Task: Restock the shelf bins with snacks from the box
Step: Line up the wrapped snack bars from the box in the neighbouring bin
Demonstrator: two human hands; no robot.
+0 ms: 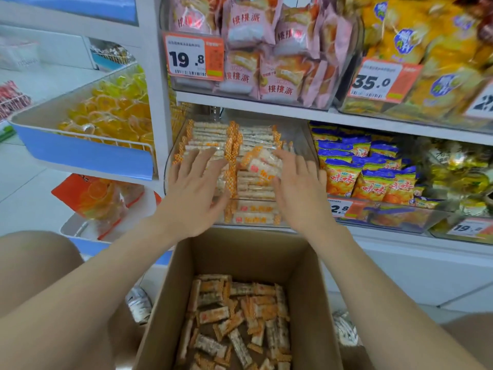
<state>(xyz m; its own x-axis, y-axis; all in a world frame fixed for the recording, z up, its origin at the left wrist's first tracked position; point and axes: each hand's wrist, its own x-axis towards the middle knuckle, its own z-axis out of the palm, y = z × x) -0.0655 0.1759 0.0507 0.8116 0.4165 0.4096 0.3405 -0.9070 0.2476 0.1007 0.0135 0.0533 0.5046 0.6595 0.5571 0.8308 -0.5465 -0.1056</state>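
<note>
The orange-and-white snack bars point(253, 186) sit in the clear bin point(168, 169) at the centre of the frame. They're mostly lined up in two neat rows, with a couple of loose bars point(262, 164) lying crooked on top of the right row.

The left hand point(193, 188) lies flat on the left row, fingers spread and straight, gripping nothing. The right hand point(298, 193) looks much the same, fingers stretched out over the crooked ones, touching rather than pinching as far as I can tell.

So I'd call this the tidy-up bit. Nudge the strays square with the rows, and press lightly so the wrappers don't get crushed.

The cardboard box point(240, 252) at the bottom of the frame has a whole heap of bars point(240, 316) left, so I'd pack the rows tight and leave room up front. The blue-and-orange bags point(370, 180) sit just beside on the right, so watch nothing spills over that way.
</note>
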